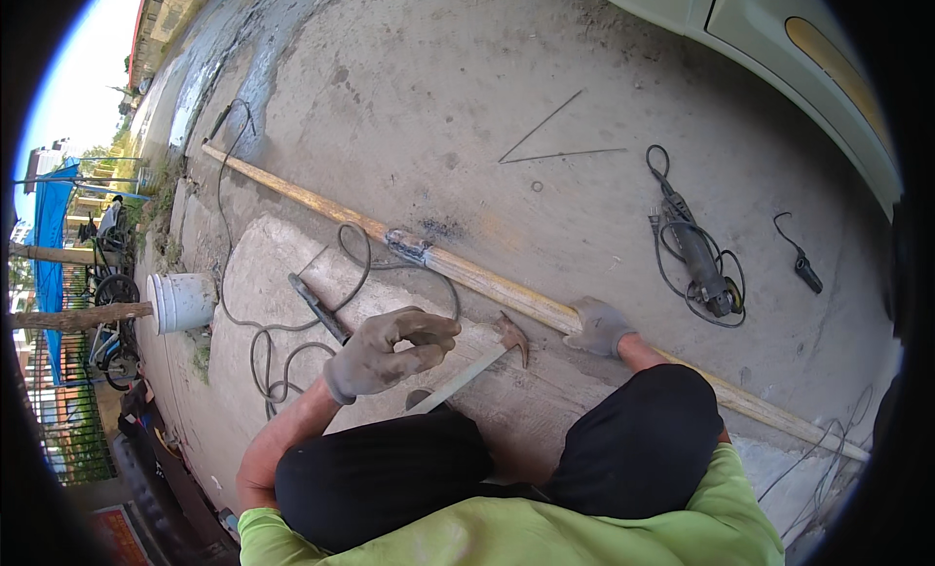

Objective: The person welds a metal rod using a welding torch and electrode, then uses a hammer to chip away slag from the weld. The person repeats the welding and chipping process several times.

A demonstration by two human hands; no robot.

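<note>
My right hand (597, 327), in a grey work glove, is wrapped round a long yellowish pole (506, 291) lying slantwise across the ground. A dark, scorched-looking joint (407, 245) shows partway along it. My left hand (394, 352), also gloved, hovers to the left with bent fingers and a gap between thumb and fingertips; nothing shows in it. Beside it a welding electrode holder (318, 309) lies on the ground with a thin rod in its tip. Between my hands rests a hammer (513, 340) with a rusty head and a pale flat handle, its lower end partly hidden by my leg.
An angle grinder (697, 258) with a coiled cord lies at the right, near a black-handled hooked item (806, 271). Two thin rods (563, 157) lie ahead. Cable loops (271, 357) spread at left near a white bucket (185, 302). A pale vehicle (769, 64) stands at far right.
</note>
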